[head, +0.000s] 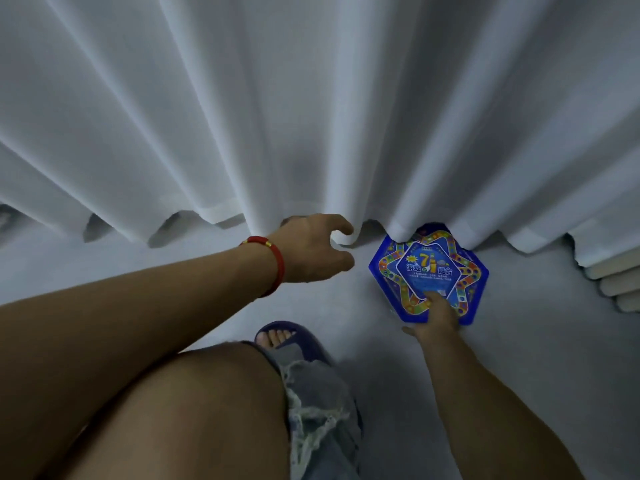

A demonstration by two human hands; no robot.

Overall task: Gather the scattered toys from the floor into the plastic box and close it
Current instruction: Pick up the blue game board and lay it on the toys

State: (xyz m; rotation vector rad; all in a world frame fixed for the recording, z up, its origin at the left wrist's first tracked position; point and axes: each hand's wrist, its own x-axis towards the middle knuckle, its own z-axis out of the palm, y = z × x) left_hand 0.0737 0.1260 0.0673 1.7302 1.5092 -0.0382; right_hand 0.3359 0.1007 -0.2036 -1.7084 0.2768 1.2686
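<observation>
Right hand (437,315) fingers on game board (429,271) (pinching)

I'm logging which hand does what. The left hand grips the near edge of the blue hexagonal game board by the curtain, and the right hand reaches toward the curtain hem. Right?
Not quite: the hands are swapped. The head view shows the right hand gripping the near edge of the blue hexagonal game board by the curtain, while the left hand, with the red bracelet on its wrist, reaches toward the curtain hem.
</observation>
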